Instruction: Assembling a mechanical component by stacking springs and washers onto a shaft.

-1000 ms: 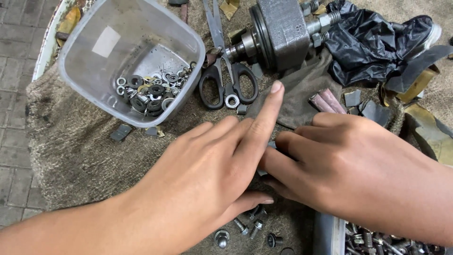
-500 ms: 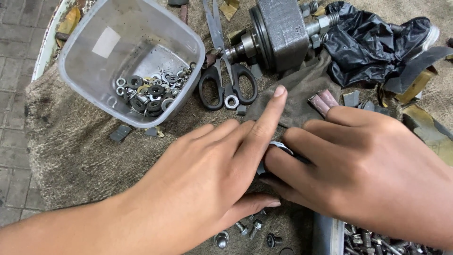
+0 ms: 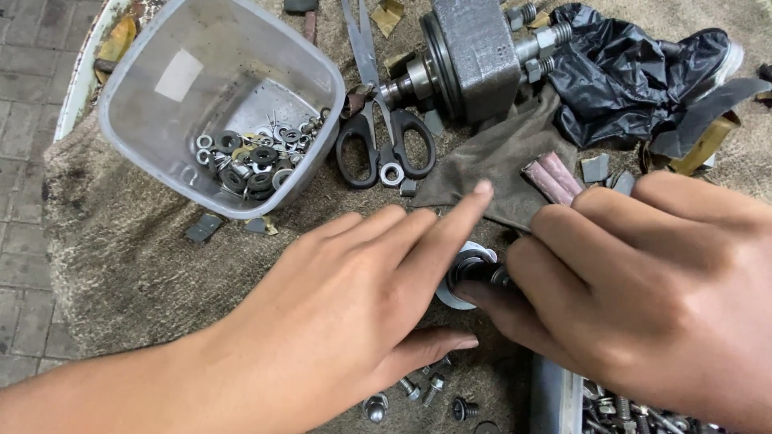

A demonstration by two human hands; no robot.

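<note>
Your right hand [image 3: 659,297] has slid in closer since a second ago; its fingers clamp the small dark round metal part [image 3: 474,269], on a white washer [image 3: 450,293], I think. Left hand [image 3: 354,305] still covers it, fingers flat, extended.

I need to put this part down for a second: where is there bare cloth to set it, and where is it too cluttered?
Bare cloth lies below the plastic tub, beyond the left hand. A smaller patch lies between the scissors and that hand's fingers. Crowded: loose bolts under the left hand, scraps and black bag above the right hand, which pinches a round metal part.
</note>
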